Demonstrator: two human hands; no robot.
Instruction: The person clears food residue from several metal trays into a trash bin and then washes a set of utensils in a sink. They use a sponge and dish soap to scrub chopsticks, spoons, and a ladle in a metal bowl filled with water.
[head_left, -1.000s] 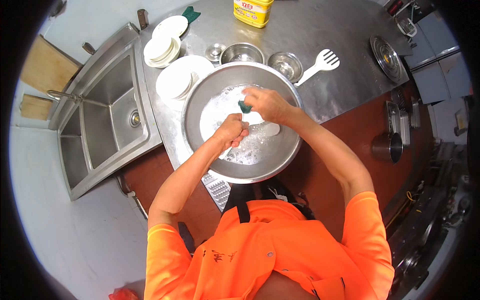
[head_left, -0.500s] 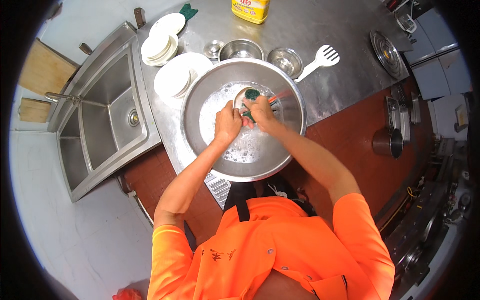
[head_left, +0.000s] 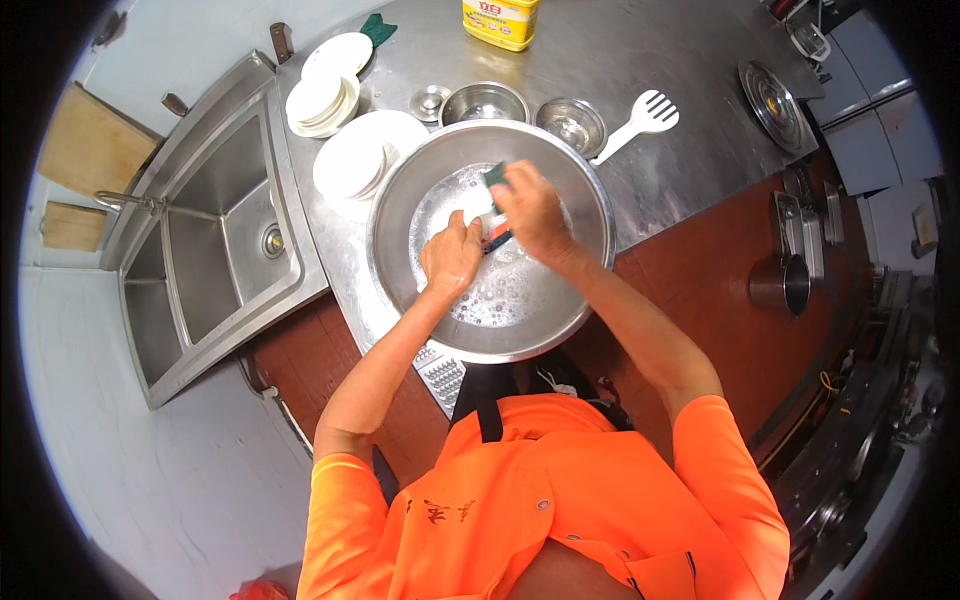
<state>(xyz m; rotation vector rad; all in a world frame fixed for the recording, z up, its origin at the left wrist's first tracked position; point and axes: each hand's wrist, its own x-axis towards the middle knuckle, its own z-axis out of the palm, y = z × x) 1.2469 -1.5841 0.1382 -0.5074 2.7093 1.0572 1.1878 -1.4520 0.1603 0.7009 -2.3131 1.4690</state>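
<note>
Both of my hands are inside a large round steel basin (head_left: pixel 590 270) of foamy water. My right hand (head_left: pixel 535 212), a little blurred, is closed on a dark green scouring pad (head_left: pixel 494 175) and raised above the suds. Lower and to its left, my left hand (head_left: pixel 452 255) is bent over the water, gripping something mostly hidden by the fingers. Beside its thumb shows a narrow orange and dark piece (head_left: pixel 497 238), perhaps a handle. Pale white shows just beyond the fingertips; foam or a dish, I cannot tell.
White plates (head_left: pixel 350 160) and stacked white bowls (head_left: pixel 322 100) stand left of the basin. Small steel bowls (head_left: pixel 570 125), a white slotted turner (head_left: pixel 640 118) and a yellow jug (head_left: pixel 500 22) are on the steel table. A double sink (head_left: pixel 225 240) is at left, a grater (head_left: pixel 440 375) below the basin.
My right hand has lifted away from my left with the scouring pad. The orange piece, formerly right of my right hand, now shows between both hands. The pale round shape beside the pad is less visible.
</note>
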